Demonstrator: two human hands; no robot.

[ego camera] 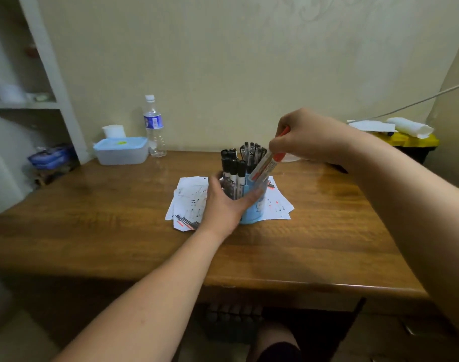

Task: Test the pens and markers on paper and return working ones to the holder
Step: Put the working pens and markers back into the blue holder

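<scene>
Scanning the wooden tabletop, beige wall behind, I count one bottle; left fingers grip one holder, right fingers pinch one marker.

Home: wallpaper, wooden desk

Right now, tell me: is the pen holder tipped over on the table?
No, the pen holder stands upright on the scribbled papers, and the left hand holds it.

The brown wooden desk stands against a cream wall with a faint embossed pattern. Left of the desk: a white shelf unit. Right of the desk: a black bin with yellow lid.
</scene>
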